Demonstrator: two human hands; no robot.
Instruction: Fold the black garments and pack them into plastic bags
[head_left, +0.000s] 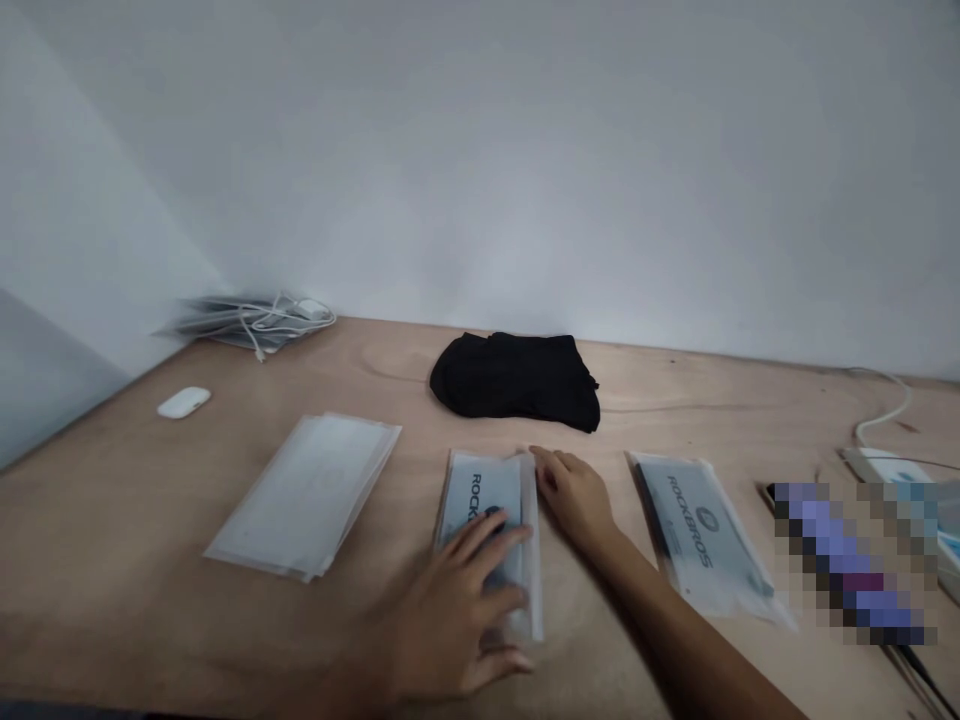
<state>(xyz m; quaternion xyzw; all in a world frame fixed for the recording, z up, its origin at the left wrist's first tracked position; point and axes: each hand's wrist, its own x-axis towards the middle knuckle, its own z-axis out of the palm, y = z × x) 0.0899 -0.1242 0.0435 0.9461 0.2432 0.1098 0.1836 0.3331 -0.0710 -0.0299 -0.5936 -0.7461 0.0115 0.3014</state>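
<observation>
A frosted plastic zip bag (531, 560) with grey-blue contents and ROCKBROS lettering lies flat in the middle of the table. My left hand (457, 605) rests over its lower part with the fingers spread, covering some of the print. At the bag's upper right corner, my right hand (574, 495) has its fingers closed on the edge. A second ROCKBROS zip bag (705, 530) lies to the right of my right forearm. Left of my hands is a small stack of blank frosted bags (307, 495). Folded black fabric (514, 380) sits behind the middle bag.
White cables (281, 318) lie on grey packaging (217, 322) at the back left, near a white earbud case (184, 402). On the right are a blurred-out phone-like object (847, 565) and a white power strip (885, 465) with cords. A wall (480, 170) bounds the wooden table (360, 650).
</observation>
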